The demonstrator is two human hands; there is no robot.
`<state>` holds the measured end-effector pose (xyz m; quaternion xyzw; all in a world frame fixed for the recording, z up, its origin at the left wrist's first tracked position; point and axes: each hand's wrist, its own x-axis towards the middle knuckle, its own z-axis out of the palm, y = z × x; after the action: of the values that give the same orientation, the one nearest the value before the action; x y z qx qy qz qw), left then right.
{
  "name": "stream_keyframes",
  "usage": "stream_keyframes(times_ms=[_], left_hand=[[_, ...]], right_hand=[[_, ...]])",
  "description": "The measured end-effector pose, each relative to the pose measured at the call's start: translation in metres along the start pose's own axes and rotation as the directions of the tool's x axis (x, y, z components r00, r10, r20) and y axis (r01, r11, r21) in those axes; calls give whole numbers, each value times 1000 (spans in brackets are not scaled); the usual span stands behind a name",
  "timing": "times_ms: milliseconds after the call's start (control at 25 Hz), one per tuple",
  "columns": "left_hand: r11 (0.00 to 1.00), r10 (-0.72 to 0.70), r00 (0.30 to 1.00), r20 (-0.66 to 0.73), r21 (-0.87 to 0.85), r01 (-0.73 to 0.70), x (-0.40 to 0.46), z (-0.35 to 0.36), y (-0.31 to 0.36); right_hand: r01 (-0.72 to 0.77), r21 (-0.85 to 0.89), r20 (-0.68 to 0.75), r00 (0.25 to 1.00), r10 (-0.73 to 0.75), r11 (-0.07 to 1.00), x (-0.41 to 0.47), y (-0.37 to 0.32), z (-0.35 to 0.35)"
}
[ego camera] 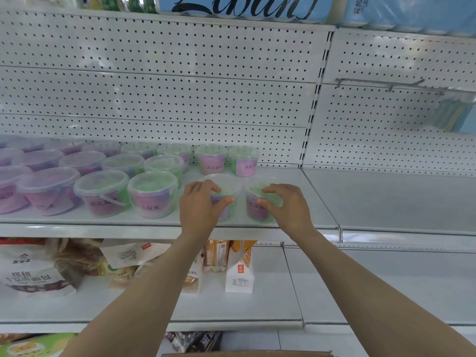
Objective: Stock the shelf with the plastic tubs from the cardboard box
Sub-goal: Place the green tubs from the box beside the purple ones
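Observation:
Two clear plastic tubs with green and purple contents stand side by side near the front of the white shelf (103,229). My left hand (199,210) is wrapped around the left tub (228,185), thumb on its front. My right hand (288,206) grips the right tub (253,212) the same way. Both tubs rest on the shelf board. Several more tubs (153,193) fill the shelf to the left in rows, and two stand behind at the back (211,161). A strip of the cardboard box (247,353) shows at the bottom edge.
Bare shelf board (386,199) stretches to the right of the tubs, past a divider. Pegboard backs the shelf, with a metal hook (381,85) at the right. Bread bags (33,271) and a white carton (239,276) sit on the shelf below.

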<state>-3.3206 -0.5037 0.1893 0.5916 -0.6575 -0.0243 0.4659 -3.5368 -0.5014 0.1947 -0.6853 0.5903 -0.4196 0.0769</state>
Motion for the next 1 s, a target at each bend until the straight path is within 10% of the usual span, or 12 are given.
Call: stream_keyframes(times_ms=[1000], left_hand=[[927, -189, 944, 270, 365, 81, 81, 53, -16]], right_hand=[[73, -280, 277, 961, 8, 957, 97, 12, 36]])
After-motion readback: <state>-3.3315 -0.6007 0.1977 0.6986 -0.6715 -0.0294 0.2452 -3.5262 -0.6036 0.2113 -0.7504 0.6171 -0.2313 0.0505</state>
